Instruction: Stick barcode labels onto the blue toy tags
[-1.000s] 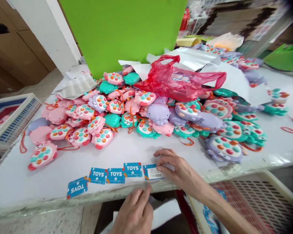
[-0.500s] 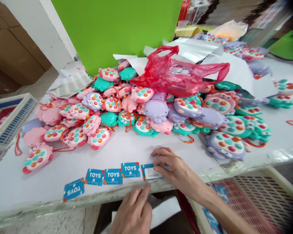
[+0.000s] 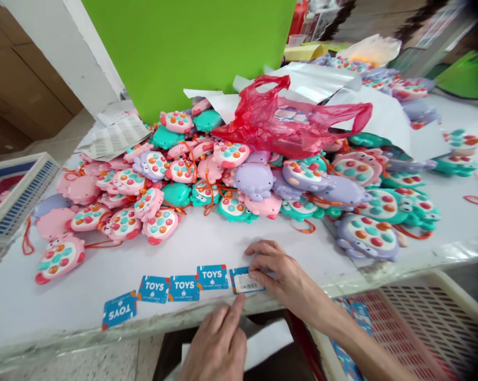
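A blue card with a white barcode label (image 3: 249, 284) on it lies flat near the table's front edge. My right hand (image 3: 280, 275) covers the card's right end, its near fingers pinched at the label and its far fingers fanned out above the table. From below reaches my left hand (image 3: 218, 344), index finger stretched out so the tip is at the card's lower edge. Beneath that hand a white sheet (image 3: 268, 344) rests on the lap. To the left, several blue TOYS cards (image 3: 184, 288) form a rough row, the leftmost one turned upside down.
Pink, purple and green animal-shaped toys (image 3: 254, 181) with orange cords are heaped across the table. A red plastic bag (image 3: 262, 119) lies on the heap before a green panel (image 3: 191, 47). Crates stand at left (image 3: 50, 169) and lower right (image 3: 433, 301).
The view has shifted very slightly. Both hands, the labelled card and the row of cards keep practically the same positions.
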`<action>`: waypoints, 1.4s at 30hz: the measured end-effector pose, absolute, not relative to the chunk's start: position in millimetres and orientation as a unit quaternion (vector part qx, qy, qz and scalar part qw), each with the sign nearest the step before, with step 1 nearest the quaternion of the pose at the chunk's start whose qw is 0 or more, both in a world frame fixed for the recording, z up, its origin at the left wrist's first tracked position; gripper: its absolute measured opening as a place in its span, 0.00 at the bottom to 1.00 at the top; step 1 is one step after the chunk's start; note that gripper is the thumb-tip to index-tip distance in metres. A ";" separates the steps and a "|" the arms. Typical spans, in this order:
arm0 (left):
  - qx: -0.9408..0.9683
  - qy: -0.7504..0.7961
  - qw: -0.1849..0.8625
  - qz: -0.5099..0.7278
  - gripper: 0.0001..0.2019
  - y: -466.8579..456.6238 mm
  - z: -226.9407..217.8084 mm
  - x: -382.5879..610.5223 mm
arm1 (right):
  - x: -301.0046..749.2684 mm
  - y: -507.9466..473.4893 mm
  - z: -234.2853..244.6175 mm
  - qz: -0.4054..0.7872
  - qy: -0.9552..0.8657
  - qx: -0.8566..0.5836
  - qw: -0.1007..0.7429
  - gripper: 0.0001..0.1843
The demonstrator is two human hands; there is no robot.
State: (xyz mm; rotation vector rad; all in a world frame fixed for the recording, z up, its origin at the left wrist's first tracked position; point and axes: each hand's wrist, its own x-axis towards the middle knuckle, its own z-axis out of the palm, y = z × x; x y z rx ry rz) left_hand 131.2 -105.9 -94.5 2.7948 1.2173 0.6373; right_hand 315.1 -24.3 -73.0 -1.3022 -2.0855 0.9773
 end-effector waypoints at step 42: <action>0.895 0.410 0.075 0.156 0.12 -105.1 -94.3 129.9 | 307.0 -13.9 -88.9 0.120 -0.798 -0.556 0.200 0.23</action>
